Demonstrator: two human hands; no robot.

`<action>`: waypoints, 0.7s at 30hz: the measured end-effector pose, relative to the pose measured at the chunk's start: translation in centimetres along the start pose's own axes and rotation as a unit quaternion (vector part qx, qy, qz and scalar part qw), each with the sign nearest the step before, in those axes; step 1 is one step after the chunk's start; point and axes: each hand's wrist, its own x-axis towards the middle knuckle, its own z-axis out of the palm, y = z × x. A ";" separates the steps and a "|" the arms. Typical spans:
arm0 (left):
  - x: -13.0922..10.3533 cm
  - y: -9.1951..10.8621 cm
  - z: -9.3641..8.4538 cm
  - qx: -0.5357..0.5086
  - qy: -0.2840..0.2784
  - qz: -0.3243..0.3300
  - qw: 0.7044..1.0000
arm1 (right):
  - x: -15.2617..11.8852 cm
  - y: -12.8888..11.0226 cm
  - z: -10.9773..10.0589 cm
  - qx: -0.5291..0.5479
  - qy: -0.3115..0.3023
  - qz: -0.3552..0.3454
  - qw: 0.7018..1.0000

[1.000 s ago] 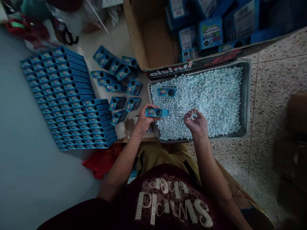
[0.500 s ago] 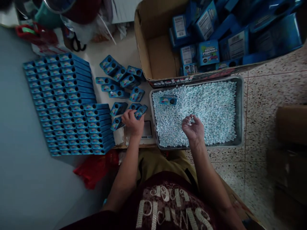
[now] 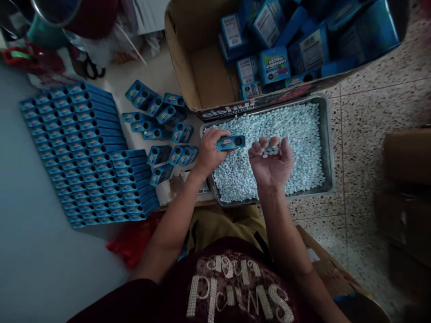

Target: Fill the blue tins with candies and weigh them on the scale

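Observation:
My left hand (image 3: 213, 150) grips the end of a small blue candy box (image 3: 231, 142) with a dark round hole, over the left part of a metal tray (image 3: 328, 148). Pale blue and white candies (image 3: 299, 134) fill the tray in a thick layer. Above them my right hand (image 3: 271, 161) is palm up with curled fingers, cupping several candies (image 3: 270, 151). It is just right of the held box, not touching it. Loose blue candy boxes (image 3: 159, 154) lie in a scattered group on the table, left of my left hand.
A tall stack of blue boxes (image 3: 87, 152) stands at the left by the wall. Behind the tray, a cardboard box (image 3: 212, 80) holds larger blue cartons (image 3: 274, 65). Scissors (image 3: 94, 68) and plastic bags are at the back left. Brown boxes (image 3: 407, 157) stand on the right.
My left hand left a box among the loose ones, moved right and took hold of the box lying on the candies. My right hand rose slightly, still cupping candies. The view shifted.

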 end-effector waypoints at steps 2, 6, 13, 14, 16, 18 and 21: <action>-1.5 1.6 -0.4 -0.005 -0.013 0.006 1.000 | 0.3 -0.2 0.9 -0.060 -0.024 -0.053 0.996; -3.0 3.1 0.3 -0.005 -0.007 -0.014 1.000 | 0.8 0.9 1.3 -0.183 -0.044 -0.135 0.973; -3.3 3.3 1.6 0.003 0.001 -0.040 0.999 | 0.5 3.1 0.2 -0.266 0.015 -0.178 0.947; -3.4 3.3 1.6 0.003 0.001 -0.043 0.999 | 0.4 3.3 0.2 -0.266 0.018 -0.180 0.947; -3.5 3.2 1.6 0.005 0.001 -0.047 0.999 | 0.3 3.8 0.3 -0.282 0.034 -0.190 0.940; -3.6 3.1 1.6 0.006 0.001 -0.045 0.999 | 0.1 4.5 0.2 -0.313 0.053 -0.205 0.926; -3.5 3.0 1.8 0.010 0.003 -0.038 0.999 | -0.4 5.5 -0.4 -0.336 0.036 -0.222 0.915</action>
